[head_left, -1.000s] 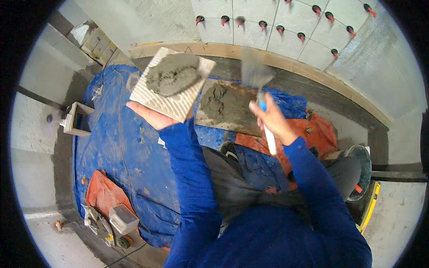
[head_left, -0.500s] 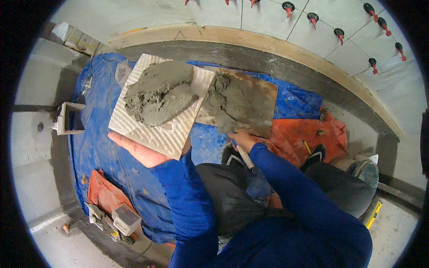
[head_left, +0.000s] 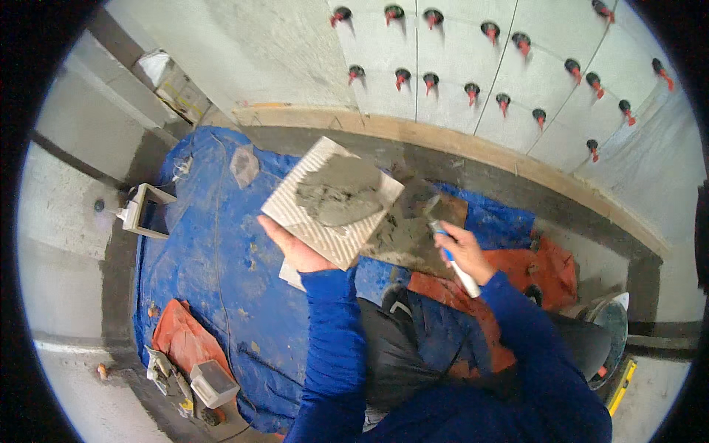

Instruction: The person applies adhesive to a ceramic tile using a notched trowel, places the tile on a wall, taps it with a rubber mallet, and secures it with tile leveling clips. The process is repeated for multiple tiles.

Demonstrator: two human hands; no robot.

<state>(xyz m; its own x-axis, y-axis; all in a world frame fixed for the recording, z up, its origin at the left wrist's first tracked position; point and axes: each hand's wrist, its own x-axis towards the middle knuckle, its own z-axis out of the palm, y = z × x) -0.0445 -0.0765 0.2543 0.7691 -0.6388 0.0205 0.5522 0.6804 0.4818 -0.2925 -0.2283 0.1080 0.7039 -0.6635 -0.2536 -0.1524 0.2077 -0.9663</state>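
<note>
On my left hand (head_left: 303,251) rests a square tile (head_left: 281,203), its ridged back up and tilted, with a heap of wet grey mortar (head_left: 336,192) on it. My fingers are under its lower left part. My right hand (head_left: 461,251) is closed round the white-and-blue handle of a trowel (head_left: 465,277); the blurred blade is just right of the tile, over a board (head_left: 450,210) spread with more mortar. Whether the blade touches that mortar I cannot tell.
A blue sheet (head_left: 192,258) and orange sheets (head_left: 546,273) cover much floor. A box-like fitting (head_left: 133,207), clear container (head_left: 210,384) and tools (head_left: 170,376) lie left; a bucket (head_left: 613,340) and yellow level (head_left: 622,384) right. Tiles (head_left: 458,52) with red-and-black levelling clips line the wall ahead.
Half a second ago my right hand was low at the board's bottom edge; it has risen with the trowel toward the tile's right side. The tile has shifted right in view as the camera moved.
</note>
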